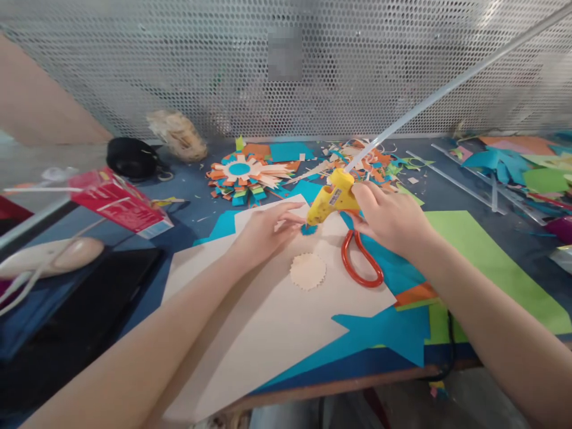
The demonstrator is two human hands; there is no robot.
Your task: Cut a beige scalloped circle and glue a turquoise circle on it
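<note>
My right hand (388, 217) is wrapped round a yellow hot glue gun (328, 199), its nozzle pointing down to the left. A long clear glue stick (415, 110) sticks out of the gun's back end. Under the nozzle is a small blue paper circle (309, 229), held at its left edge by the fingertips of my left hand (268, 229). Nearer me, a cream paper circle with a zigzag edge (308, 271) lies on a large cream sheet (232, 333). Beside it rest scissors with red-orange handles (363, 262), their blades hidden.
Layered paper flowers (240, 170) and paper scraps (357, 158) lie along the back by a perforated metal panel (223, 71). A red drink carton (120, 202), a computer mouse (67, 256) and a black tablet-like slab (80, 322) are at left. Green paper (482, 256) and clear glue sticks (460, 185) lie right.
</note>
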